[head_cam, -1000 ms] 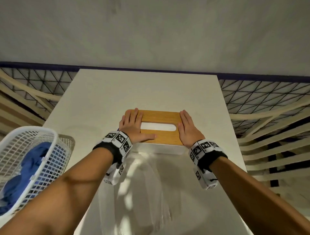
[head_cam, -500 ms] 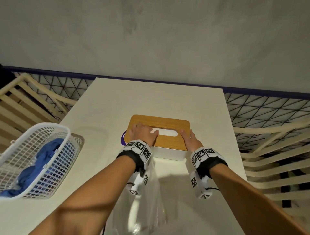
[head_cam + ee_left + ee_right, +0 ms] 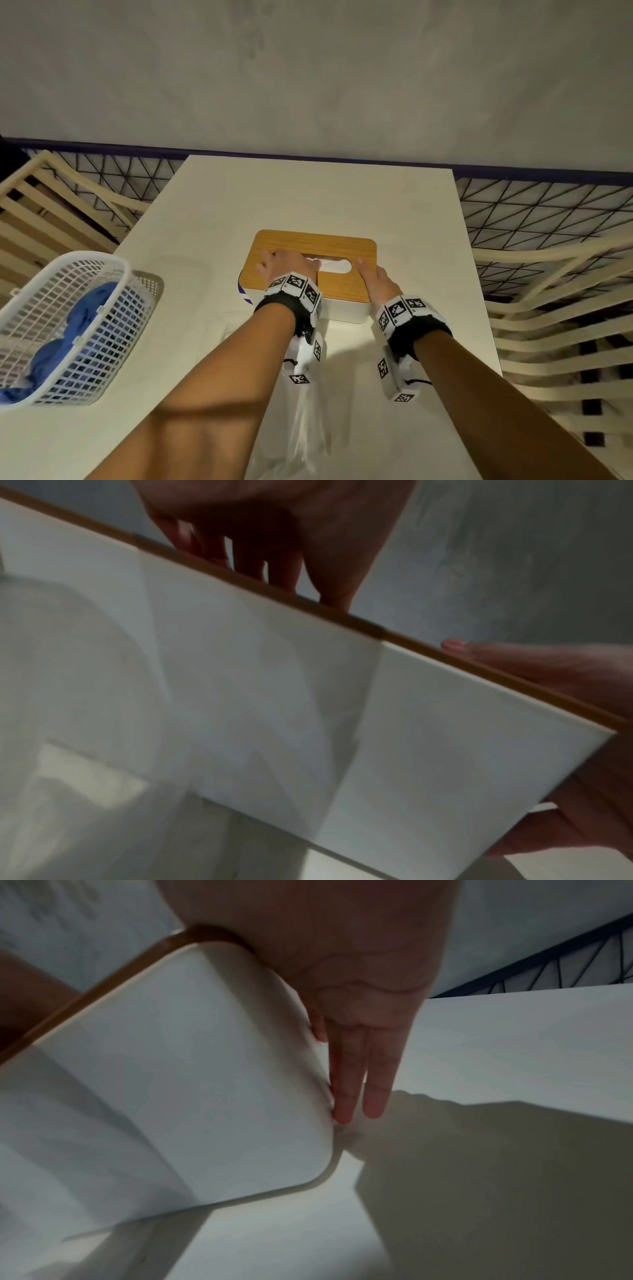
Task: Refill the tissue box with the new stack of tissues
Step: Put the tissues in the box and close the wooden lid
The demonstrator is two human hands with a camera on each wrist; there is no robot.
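On the table (image 3: 342, 192), the tissue box (image 3: 346, 310) lies long way left to right. White tissue (image 3: 334, 266) shows through the lid (image 3: 315, 241), just beside the left hand (image 3: 287, 265). Its bent fingers rest on the lid; I cannot tell if they pinch. The right hand (image 3: 375, 281) presses straight fingers on the box's right end.

Box (image 3: 346, 311) mid-table (image 3: 308, 192), wooden lid (image 3: 315, 243) on, white tissue (image 3: 335, 266) in slot; left hand (image 3: 284, 265) on lid at slot's left end; right hand (image 3: 375, 281) at box's right edge, thumb on lid; basket (image 3: 102, 325) left; plastic wrap (image 3: 305, 431) near edge.
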